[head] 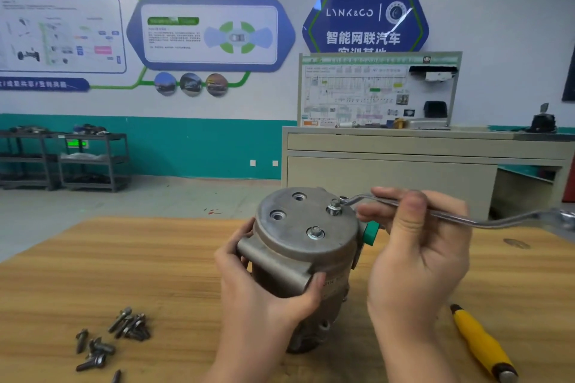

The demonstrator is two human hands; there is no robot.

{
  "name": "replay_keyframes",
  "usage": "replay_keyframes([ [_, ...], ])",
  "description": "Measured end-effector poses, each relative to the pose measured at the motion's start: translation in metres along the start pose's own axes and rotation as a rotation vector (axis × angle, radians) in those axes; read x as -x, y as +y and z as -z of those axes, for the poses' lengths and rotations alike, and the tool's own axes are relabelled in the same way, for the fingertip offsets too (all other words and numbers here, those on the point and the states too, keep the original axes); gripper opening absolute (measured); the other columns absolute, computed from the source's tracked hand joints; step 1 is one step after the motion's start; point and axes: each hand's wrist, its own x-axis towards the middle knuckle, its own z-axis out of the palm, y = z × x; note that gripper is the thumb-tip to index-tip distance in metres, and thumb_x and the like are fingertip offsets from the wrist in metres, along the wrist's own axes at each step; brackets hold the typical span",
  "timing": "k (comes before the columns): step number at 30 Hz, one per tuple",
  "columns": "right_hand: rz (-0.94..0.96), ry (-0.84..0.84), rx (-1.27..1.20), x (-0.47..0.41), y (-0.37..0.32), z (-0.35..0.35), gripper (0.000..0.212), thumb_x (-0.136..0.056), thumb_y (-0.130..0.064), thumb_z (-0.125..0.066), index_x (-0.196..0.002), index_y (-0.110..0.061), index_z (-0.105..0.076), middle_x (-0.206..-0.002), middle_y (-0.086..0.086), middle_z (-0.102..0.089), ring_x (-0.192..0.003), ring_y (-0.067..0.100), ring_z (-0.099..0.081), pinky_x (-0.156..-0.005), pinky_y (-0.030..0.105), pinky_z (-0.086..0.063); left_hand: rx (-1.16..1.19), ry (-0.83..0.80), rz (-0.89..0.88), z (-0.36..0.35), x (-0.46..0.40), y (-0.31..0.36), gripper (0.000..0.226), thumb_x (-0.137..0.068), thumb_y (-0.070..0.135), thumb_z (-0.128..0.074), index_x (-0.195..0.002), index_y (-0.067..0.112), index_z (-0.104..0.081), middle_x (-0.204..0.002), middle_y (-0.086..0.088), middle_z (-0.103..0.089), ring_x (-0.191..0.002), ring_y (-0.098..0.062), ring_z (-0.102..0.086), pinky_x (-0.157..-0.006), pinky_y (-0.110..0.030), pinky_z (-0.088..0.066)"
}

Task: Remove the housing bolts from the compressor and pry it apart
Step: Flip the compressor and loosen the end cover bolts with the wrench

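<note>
Between both hands, the compressor (pixel 306 258) stands end-up on the wooden table (pixel 186 274). Left hand (pixel 264 295) grips its side: thumb and fingers curl round the mounting lug. Right hand (pixel 417 258) pinches the offset wrench (pixel 435 211) between thumb and curled fingers; the wrench end sits on a raised bolt (pixel 334 207) just beyond the fingertips. Second bolt (pixel 315 232) seated in the end plate, two bolt holes open. Green port cap (pixel 371 232) touches the right fingers. Loose bolts (pixel 124 333) lie left of the left hand, yellow-handled tool (pixel 480 345) right of the right wrist. Beyond: beige cabinet (pixel 404 162), wiring display board (pixel 378 90), teal-banded wall, carts (pixel 65 162). Wrench far end blurred; compressor's lower end is hidden by the wrists.
</note>
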Motion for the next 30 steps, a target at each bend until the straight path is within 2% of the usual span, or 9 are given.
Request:
replay_keyframes([
  [6, 0.119, -0.019, 0.048, 0.003, -0.003, 0.0, 0.013, -0.102, -0.032, -0.044, -0.103, -0.042, -0.051, -0.089, -0.016, -0.067, -0.071, 0.01, -0.07, -0.065, 0.027, -0.056, 0.003, -0.028, 0.0, 0.003, -0.001, 0.001, 0.091, -0.037, 0.051, -0.081, -0.115, 0.041, -0.035, -0.124, 0.019, -0.046, -0.112, 0.019, -0.046, -0.086, 0.003, -0.035],
  [12, 0.087, -0.051, 0.064, 0.003, -0.004, -0.003, 0.01, -0.1, -0.037, -0.044, -0.096, -0.038, -0.053, -0.086, -0.025, -0.066, -0.068, 0.006, -0.068, -0.063, 0.022, -0.053, -0.029, -0.021, -0.011, 0.002, -0.001, 0.003, 0.09, -0.037, 0.053, -0.08, -0.115, 0.042, -0.036, -0.123, 0.019, -0.047, -0.111, 0.019, -0.046, -0.085, 0.003, -0.034],
  [16, 0.166, -0.186, 0.149, 0.006, -0.003, -0.002, 0.018, -0.098, -0.032, -0.053, -0.095, -0.017, -0.061, -0.083, -0.005, -0.065, -0.072, 0.005, -0.064, -0.067, 0.013, -0.048, -0.03, -0.015, -0.006, 0.002, -0.001, 0.003, 0.091, -0.037, 0.052, -0.08, -0.116, 0.035, -0.038, -0.122, 0.015, -0.05, -0.111, 0.014, -0.049, -0.088, -0.002, -0.038],
  [19, 0.274, -0.328, 0.265, 0.014, -0.002, -0.005, 0.015, -0.087, -0.02, -0.065, -0.089, -0.007, -0.073, -0.086, 0.005, -0.067, -0.081, 0.011, -0.063, -0.072, 0.02, -0.051, -0.033, -0.079, -0.028, 0.002, -0.002, 0.006, 0.101, -0.041, 0.047, -0.085, -0.128, 0.016, -0.045, -0.124, 0.012, -0.056, -0.112, 0.007, -0.055, -0.089, -0.006, -0.042],
  [22, 0.294, -0.365, 0.292, 0.019, 0.0, -0.008, 0.021, -0.089, -0.022, -0.062, -0.085, -0.006, -0.075, -0.086, 0.004, -0.067, -0.083, 0.014, -0.064, -0.07, 0.03, -0.053, -0.035, -0.068, -0.06, 0.003, -0.001, 0.007, 0.095, -0.042, 0.032, -0.089, -0.124, 0.012, -0.044, -0.111, 0.045, -0.048, -0.105, 0.02, -0.052, -0.079, 0.003, -0.039],
  [23, 0.316, -0.364, 0.304, 0.018, 0.001, -0.007, 0.019, -0.089, -0.019, -0.062, -0.085, -0.005, -0.074, -0.086, 0.004, -0.067, -0.082, 0.016, -0.064, -0.069, 0.032, -0.053, -0.033, -0.059, -0.058, 0.003, -0.001, 0.007, 0.095, -0.042, 0.031, -0.089, -0.124, 0.017, -0.041, -0.11, 0.048, -0.046, -0.106, 0.02, -0.052, -0.082, 0.001, -0.041],
  [25, 0.347, -0.314, 0.323, 0.017, 0.004, -0.002, 0.02, -0.095, -0.02, -0.058, -0.086, -0.007, -0.071, -0.085, 0.001, -0.065, -0.079, 0.017, -0.063, -0.07, 0.03, -0.052, -0.004, -0.058, -0.003, 0.004, -0.001, 0.003, 0.097, -0.041, 0.041, -0.088, -0.122, 0.025, -0.039, -0.125, 0.027, -0.051, -0.112, 0.007, -0.055, -0.096, -0.019, -0.048],
  [27, 0.196, -0.131, 0.198, 0.014, 0.004, 0.001, 0.024, -0.102, -0.033, -0.043, -0.09, -0.022, -0.062, -0.082, -0.006, -0.064, -0.074, 0.013, -0.061, -0.069, 0.023, -0.049, -0.003, -0.069, 0.029, 0.009, -0.005, 0.001, 0.091, -0.041, 0.05, -0.083, -0.118, 0.035, -0.037, -0.126, 0.009, -0.052, -0.118, -0.001, -0.053, -0.105, -0.035, -0.044],
  [30, -0.391, 0.21, -0.125, -0.007, 0.009, 0.004, 0.019, -0.103, -0.028, -0.035, -0.089, -0.024, -0.047, -0.067, -0.003, -0.068, -0.058, 0.009, -0.06, -0.053, 0.019, -0.047, 0.038, -0.141, 0.078, 0.018, -0.011, -0.001, 0.084, -0.042, 0.053, -0.083, -0.113, 0.045, -0.039, -0.123, 0.011, -0.055, -0.119, -0.005, -0.053, -0.104, -0.044, -0.045],
])
